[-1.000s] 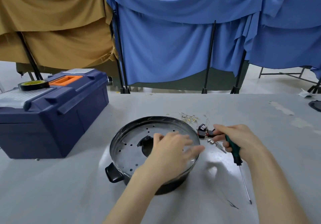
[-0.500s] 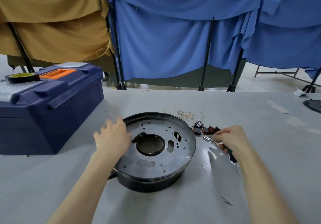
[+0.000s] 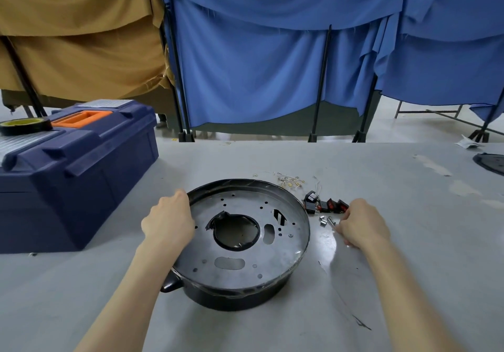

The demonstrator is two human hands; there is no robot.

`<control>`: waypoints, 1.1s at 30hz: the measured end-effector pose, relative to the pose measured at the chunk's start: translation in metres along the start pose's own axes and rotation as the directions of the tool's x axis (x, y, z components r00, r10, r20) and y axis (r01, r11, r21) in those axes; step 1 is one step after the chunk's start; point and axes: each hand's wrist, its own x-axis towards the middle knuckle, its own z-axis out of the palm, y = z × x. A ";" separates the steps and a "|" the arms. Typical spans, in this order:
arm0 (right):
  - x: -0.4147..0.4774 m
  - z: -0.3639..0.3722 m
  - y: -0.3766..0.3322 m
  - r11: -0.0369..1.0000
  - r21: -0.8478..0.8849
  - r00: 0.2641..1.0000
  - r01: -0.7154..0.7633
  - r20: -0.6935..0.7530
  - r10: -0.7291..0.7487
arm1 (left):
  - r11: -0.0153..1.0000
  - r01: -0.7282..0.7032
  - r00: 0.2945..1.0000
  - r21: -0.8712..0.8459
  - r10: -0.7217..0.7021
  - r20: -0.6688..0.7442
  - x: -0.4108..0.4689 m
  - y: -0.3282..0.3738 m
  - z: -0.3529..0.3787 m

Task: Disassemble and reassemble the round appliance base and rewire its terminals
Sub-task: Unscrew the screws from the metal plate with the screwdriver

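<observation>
The round appliance base was seen on the grey table, near its front edge and to the right of a blue toolbox. Its perforated metal plate was turned upward. The large central opening was seen empty, and no wires or switches could be made out on the plate. Disassembly was therefore judged to be largely done.

The removed parts were laid out just beside the base on its right: black and red rocker switches, small metal fasteners, and, a little farther back, a scatter of loose terminals on thin wires. Rewiring of the terminals and refitting of the switches and fasteners were judged to be left, so the task was placed at about its midpoint.

The left hand was laid against the left rim of the base, with its fingers curled over the edge as if to steady it. The right hand was lowered to the table by the fasteners with its fingers curled under. Whether anything was pinched in it could not be told. A roll of tape was seen resting on the toolbox lid.
</observation>
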 end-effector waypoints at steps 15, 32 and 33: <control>-0.030 -0.047 -0.080 0.686 0.575 0.797 0.446 0.094 -0.597 | 0.524 -0.436 0.861 -0.732 0.480 -0.169 -0.002 0.054 -0.012; -0.006 -0.039 -0.109 0.640 0.613 0.817 0.463 -0.015 -0.576 | 0.654 -0.423 0.903 -0.627 0.362 -0.232 0.039 0.052 -0.020; -0.002 -0.039 -0.106 0.667 0.575 0.830 0.473 -0.037 -0.557 | 0.698 -0.416 0.908 -0.583 0.356 -0.221 0.044 0.047 -0.019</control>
